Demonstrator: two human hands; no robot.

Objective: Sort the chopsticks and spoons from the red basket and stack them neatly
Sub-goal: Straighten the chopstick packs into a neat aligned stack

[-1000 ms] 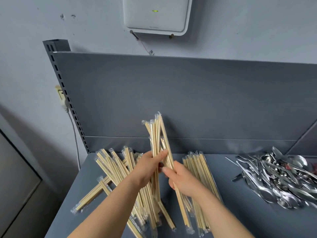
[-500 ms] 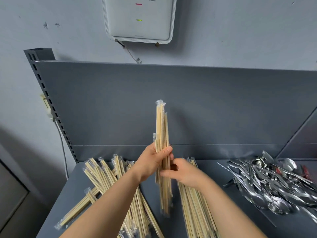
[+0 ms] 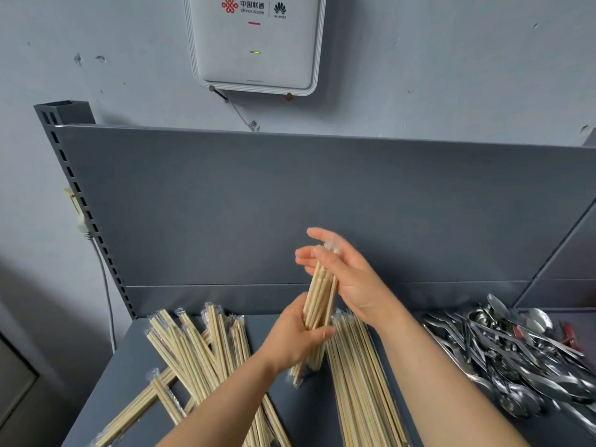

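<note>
My left hand (image 3: 295, 338) grips a bundle of wrapped wooden chopsticks (image 3: 319, 298) around its lower half and holds it nearly upright above the grey shelf (image 3: 303, 411). My right hand (image 3: 346, 275) has straight fingers pressed against the bundle's top end. A loose heap of wrapped chopsticks (image 3: 196, 346) lies to the left. A tidy row of chopsticks (image 3: 361, 375) lies below the bundle, pointing away from me. Metal spoons (image 3: 512, 350) are piled on the right. The red basket is not in view.
A grey back panel (image 3: 290, 204) rises behind the shelf, with a perforated upright (image 3: 80, 204) at its left. A white router box (image 3: 254, 43) hangs on the wall above. A cable (image 3: 106, 285) runs down the wall on the left.
The bundle has dropped lower and tilted slightly. My right hand moved from its lower side up to the top end and straightened its fingers. The left hand slid lower on the bundle.
</note>
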